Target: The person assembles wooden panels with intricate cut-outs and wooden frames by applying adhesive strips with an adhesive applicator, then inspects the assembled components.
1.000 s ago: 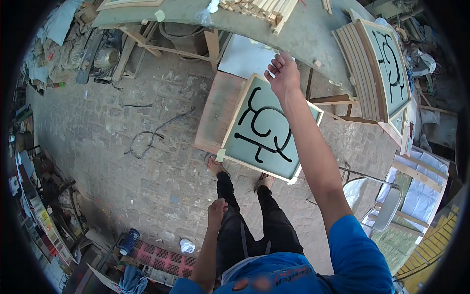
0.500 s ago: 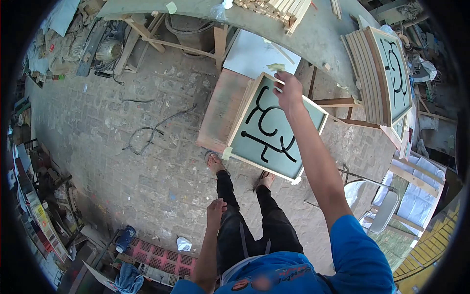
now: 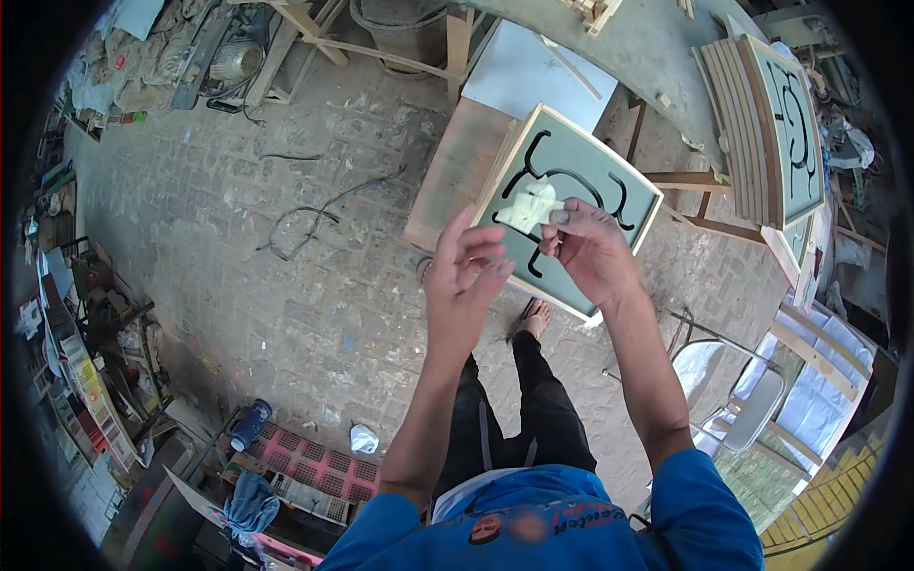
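Note:
A crumpled pale yellow-green piece (image 3: pixel 528 207), perhaps tape or cloth, is pinched in the fingers of my right hand (image 3: pixel 592 243). It hangs over a framed green panel (image 3: pixel 595 157) with black curved strokes and a light wooden border. Left of it, my left hand (image 3: pixel 466 271) is raised with its fingers apart and nothing in them. The panel lies on top of a stack of similar frames, on a reddish board (image 3: pixel 452 176).
A long grey table (image 3: pixel 657 71) runs across the top right, with a second stack of framed panels (image 3: pixel 790 133) beside it. A folding chair (image 3: pixel 757 409) stands at the right. A black cable (image 3: pixel 319 214) lies on the brick floor.
My right hand has come back from the panel's far edge toward me with the pale piece. My left hand has risen from beside my leg and opened near it.

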The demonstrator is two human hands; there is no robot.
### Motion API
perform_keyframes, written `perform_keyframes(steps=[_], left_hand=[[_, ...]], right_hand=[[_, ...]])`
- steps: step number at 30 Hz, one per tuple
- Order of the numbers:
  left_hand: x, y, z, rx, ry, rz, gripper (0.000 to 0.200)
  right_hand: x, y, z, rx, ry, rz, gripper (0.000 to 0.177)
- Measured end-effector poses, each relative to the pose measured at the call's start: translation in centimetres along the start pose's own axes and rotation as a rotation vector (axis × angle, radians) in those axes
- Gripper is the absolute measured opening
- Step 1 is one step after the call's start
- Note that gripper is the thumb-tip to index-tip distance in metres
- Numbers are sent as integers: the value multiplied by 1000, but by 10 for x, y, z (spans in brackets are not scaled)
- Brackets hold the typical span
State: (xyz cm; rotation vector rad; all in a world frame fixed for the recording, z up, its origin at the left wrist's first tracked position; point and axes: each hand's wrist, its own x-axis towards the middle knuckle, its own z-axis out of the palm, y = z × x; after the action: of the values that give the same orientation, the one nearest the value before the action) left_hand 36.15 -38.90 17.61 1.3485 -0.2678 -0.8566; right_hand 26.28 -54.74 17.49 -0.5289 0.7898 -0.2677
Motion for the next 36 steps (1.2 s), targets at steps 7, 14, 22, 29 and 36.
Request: perform_keyframes(steps=[7, 14, 22, 29, 36], left_hand=[[-8, -10, 20, -42, 78, 53, 60], [2, -24, -9, 495, 182, 195, 43], [101, -53, 13, 417, 165, 313, 38], [230, -100, 68, 1139, 151, 735, 47], [251, -124, 87, 1290, 44, 710, 50]], right_hand=[[-24, 21, -5, -45, 38, -5, 4], [-52, 14, -9, 173, 118, -85, 12], [-86, 32, -78, 128, 395, -229, 9], [-114, 73, -113, 141, 456, -167, 10], [-126, 85, -148, 203, 539, -158, 11]])
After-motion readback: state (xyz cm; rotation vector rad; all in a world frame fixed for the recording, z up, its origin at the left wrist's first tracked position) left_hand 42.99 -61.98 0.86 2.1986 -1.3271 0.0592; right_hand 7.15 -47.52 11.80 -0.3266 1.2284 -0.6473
